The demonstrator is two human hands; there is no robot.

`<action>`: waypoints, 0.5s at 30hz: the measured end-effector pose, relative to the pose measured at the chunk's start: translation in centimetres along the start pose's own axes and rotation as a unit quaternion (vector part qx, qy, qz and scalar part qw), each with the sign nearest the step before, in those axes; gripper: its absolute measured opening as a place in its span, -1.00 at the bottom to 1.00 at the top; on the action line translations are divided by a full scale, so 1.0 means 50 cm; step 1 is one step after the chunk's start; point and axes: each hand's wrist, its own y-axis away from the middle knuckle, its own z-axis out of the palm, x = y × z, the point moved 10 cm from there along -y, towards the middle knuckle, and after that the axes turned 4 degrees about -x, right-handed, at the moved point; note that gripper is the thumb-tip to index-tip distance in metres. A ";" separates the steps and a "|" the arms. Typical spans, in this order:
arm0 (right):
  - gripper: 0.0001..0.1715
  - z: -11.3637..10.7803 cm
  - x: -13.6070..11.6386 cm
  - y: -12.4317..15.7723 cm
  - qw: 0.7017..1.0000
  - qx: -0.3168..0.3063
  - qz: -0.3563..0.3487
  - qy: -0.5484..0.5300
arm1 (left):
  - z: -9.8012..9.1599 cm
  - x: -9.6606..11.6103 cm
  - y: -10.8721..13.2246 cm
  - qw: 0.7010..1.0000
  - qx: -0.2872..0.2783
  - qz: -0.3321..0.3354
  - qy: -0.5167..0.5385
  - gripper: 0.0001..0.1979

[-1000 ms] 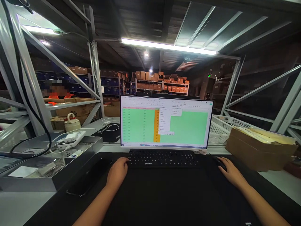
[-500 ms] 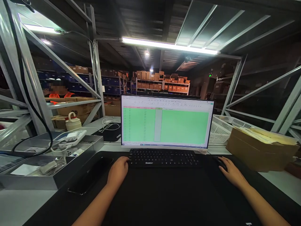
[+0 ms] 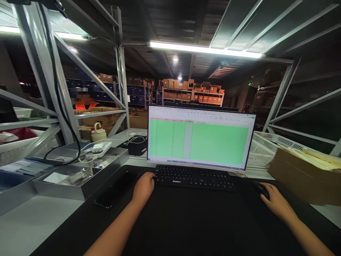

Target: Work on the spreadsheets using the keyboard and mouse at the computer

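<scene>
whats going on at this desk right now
A person sits at a desk in a warehouse, working on a monitor that shows a green spreadsheet. The left hand rests at the left end of a black keyboard, and the right hand lies over a dark mouse. A phone lies face down left of the keyboard. Another person in orange stands behind the shelving.

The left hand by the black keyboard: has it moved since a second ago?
No. The left hand rests at the left end of the black keyboard exactly as before; only the camera view shifted.

black keyboard [image 3: 194, 176] flat below monitor, dark mouse [image 3: 262, 190] at right
</scene>
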 end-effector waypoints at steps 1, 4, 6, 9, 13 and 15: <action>-0.38 0.003 0.004 -0.002 1.000 0.004 -0.005 -0.004 | 0.000 0.001 0.001 1.000 -0.001 -0.002 0.002 -0.60; -0.38 0.014 0.016 -0.006 0.999 0.013 -0.033 -0.014 | 0.001 0.001 0.001 1.000 -0.007 -0.005 0.007 -0.61; -0.37 0.020 0.024 -0.009 0.999 0.017 -0.045 -0.014 | 0.002 0.001 0.000 1.000 -0.006 -0.003 0.011 -0.61; -0.36 0.028 0.037 -0.012 0.999 0.011 -0.044 -0.010 | 0.000 0.001 0.001 1.000 0.004 -0.001 0.018 -0.62; -0.36 0.035 0.046 -0.013 0.999 -0.002 -0.034 0.000 | -0.001 0.004 0.002 1.000 0.005 0.001 0.021 -0.63; -0.35 0.035 0.048 -0.013 0.999 -0.002 -0.033 0.002 | -0.001 0.005 0.003 1.000 0.003 0.002 0.021 -0.64</action>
